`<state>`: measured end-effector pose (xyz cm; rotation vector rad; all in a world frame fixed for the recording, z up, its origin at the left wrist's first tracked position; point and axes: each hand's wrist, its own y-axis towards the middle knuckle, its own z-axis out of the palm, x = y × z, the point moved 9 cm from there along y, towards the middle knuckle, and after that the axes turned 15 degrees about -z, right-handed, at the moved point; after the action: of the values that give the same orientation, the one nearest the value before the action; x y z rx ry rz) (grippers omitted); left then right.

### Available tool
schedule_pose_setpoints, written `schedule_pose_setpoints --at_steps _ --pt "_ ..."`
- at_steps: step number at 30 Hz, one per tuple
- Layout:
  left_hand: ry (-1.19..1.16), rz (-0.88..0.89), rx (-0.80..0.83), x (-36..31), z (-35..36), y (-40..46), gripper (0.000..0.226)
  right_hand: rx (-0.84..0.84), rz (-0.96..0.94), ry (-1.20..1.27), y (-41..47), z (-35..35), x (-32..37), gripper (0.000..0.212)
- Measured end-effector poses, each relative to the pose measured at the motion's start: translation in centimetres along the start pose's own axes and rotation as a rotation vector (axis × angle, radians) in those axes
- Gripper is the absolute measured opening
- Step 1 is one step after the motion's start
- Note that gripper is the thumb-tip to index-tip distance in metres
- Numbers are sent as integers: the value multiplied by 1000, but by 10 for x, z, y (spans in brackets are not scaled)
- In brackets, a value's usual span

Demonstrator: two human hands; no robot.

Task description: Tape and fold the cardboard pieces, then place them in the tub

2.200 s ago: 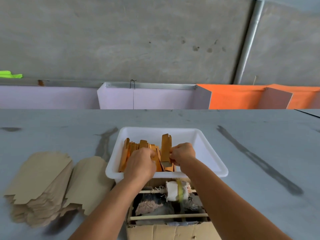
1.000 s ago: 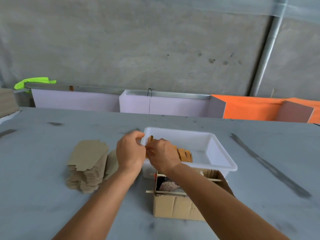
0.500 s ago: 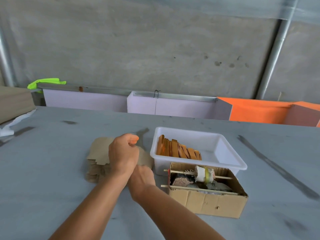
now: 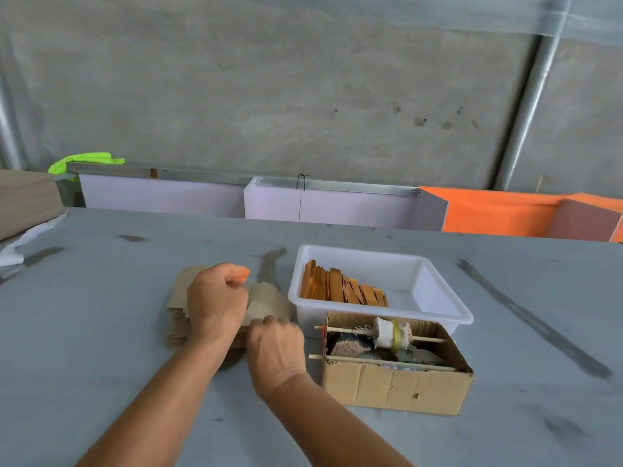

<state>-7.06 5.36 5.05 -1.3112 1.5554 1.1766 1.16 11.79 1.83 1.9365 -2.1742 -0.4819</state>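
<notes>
A stack of flat brown cardboard pieces (image 4: 266,299) lies on the grey table, left of the white tub (image 4: 438,291). Several folded pieces with orange tape (image 4: 344,291) stand on edge in the tub's left half. My left hand (image 4: 217,298) hovers over the stack with its fingers curled and nothing visible in it; one fingertip wears an orange cover. My right hand (image 4: 274,348) is at the stack's near right edge, its fingers curled onto the top piece, fingertips hidden.
An open cardboard box (image 4: 394,385) sits just in front of the tub, holding a tape roll (image 4: 392,332) on a thin stick. Lilac and orange panels (image 4: 337,205) line the table's far edge. More board (image 4: 27,200) lies at the far left.
Both hands left the tub, where they had been setting a folded piece, and moved left to the cardboard stack. The view shifted left. The right hand has come down onto the stack's edge.
</notes>
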Motion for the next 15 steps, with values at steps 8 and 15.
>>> schedule_pose_setpoints --at_steps 8,15 --pt "20 26 115 -4 -1 -9 48 -440 112 181 -27 -82 -27 15" --pt "-40 86 448 -24 17 -34 39 -550 438 918 -83 -71 -106 32"
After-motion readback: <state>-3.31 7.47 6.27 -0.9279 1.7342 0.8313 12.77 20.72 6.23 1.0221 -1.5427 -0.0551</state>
